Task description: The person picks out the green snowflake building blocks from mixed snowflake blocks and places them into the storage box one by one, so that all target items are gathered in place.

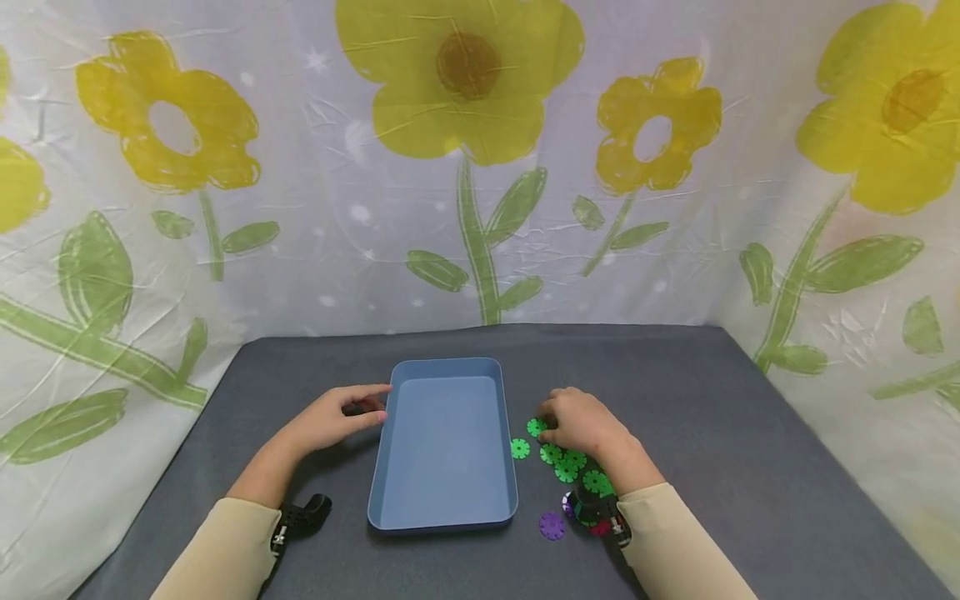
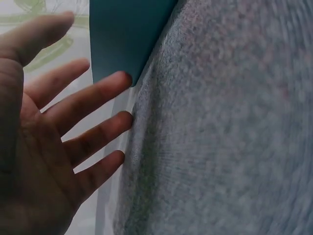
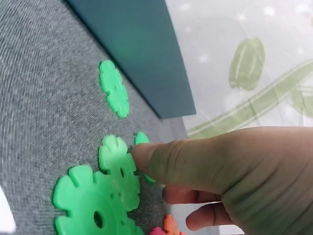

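Observation:
A blue rectangular tray [image 1: 450, 450] lies in the middle of the table. My left hand [image 1: 341, 419] is at its left side, fingertips right at the rim; in the left wrist view the fingers [image 2: 98, 93] are spread and loosely straight. Right of the tray, my right hand [image 1: 581, 421] reaches down over several green notched discs [image 1: 566, 471]. In the right wrist view its thumb [image 3: 146, 156] overlaps the edge of a small green disc [image 3: 141, 138], beside larger overlapping ones. The index fingertip is hidden, so I cannot tell whether the disc is pinched.
One green disc [image 1: 519, 448] lies close to the tray's right side. A purple disc [image 1: 551, 526] and a red disc [image 1: 600, 527] lie nearer me, partly under the right wrist's camera. An orange disc [image 3: 170, 224] shows below the right fingers. Flowered cloth [image 1: 300, 250] borders the table.

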Demonstrator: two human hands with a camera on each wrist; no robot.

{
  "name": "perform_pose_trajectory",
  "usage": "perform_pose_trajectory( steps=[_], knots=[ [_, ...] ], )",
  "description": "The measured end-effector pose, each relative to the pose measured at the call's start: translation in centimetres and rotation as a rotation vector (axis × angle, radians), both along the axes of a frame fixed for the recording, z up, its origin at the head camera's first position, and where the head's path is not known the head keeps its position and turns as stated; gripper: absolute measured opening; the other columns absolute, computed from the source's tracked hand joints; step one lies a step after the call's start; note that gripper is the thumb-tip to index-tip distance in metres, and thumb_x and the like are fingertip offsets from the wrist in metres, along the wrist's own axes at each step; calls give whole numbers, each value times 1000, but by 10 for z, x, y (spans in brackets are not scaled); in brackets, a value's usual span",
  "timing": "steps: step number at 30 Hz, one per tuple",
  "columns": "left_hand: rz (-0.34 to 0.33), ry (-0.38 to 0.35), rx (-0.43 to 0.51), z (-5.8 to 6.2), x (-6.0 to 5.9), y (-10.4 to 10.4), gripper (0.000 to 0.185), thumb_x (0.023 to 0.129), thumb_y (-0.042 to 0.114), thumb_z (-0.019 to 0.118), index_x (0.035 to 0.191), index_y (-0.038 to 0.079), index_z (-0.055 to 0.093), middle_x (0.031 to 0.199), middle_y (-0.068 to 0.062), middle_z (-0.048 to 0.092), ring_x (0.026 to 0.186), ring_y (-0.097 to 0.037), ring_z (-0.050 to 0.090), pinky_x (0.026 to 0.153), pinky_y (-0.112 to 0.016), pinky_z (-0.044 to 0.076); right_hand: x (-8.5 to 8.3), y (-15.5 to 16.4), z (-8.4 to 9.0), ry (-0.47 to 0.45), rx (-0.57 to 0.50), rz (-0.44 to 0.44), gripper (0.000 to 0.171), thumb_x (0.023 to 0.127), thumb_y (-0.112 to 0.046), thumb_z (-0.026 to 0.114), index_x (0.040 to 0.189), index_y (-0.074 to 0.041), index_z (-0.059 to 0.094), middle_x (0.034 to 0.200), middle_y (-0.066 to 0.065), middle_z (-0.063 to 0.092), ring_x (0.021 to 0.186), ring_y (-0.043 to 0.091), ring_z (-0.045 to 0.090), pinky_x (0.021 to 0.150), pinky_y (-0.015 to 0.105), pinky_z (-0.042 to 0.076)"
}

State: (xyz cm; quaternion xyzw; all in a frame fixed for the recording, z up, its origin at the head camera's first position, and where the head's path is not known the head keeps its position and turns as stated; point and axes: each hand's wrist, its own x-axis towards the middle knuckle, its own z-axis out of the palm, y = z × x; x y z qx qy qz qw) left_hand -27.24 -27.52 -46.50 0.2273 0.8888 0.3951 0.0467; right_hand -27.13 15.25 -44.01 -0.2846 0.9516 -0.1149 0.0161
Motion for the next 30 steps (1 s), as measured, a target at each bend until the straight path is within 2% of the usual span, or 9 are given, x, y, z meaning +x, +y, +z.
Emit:
perform_pose_trajectory(
  steps=[6,12,16,21,26,30],
  knots=[
    [-34,-86,62,-2,-1,-2,66,95,32,77,151,10,53,128,-9,68,123,-31,61,102,-57,44,-2,3,-3,-32,-43,-9,20,87,-22,85,102,-10,79,91,-3,64,82,16,55,74,39,50],
    [-41,-107,88,-3,-2,-1,69,93,31,79,151,8,52,133,-12,66,125,-33,59,102,-56,44,-2,6,-1,-4,-46,-16,21,87,-25,81,102,-11,77,90,-4,63,82,15,54,74,38,49],
    [-42,-100,93,-4,-2,-1,69,92,31,80,150,6,53,137,-14,63,127,-34,58,103,-57,44,3,6,9,-32,-123,-37,20,88,-23,79,105,-12,76,94,-3,64,84,16,55,75,40,50],
    [-30,-97,85,-3,0,0,69,91,33,81,149,6,55,142,-16,59,129,-37,56,104,-59,43,9,1,23,-20,-203,-52,20,89,-20,78,108,-15,75,97,-5,67,88,18,60,75,40,50],
    [-26,-92,77,0,1,1,69,90,33,82,147,5,56,142,-16,59,128,-37,56,104,-58,44,17,-9,36,5,-271,-24,22,90,-20,75,111,-16,75,96,-10,65,83,15,59,70,36,48],
    [-20,-96,80,2,2,2,68,89,31,84,146,4,58,141,-16,61,127,-36,58,102,-55,46,27,-19,47,-19,-366,21,23,91,-21,74,114,-17,74,97,-8,65,82,13,54,68,34,47]
  ],
)
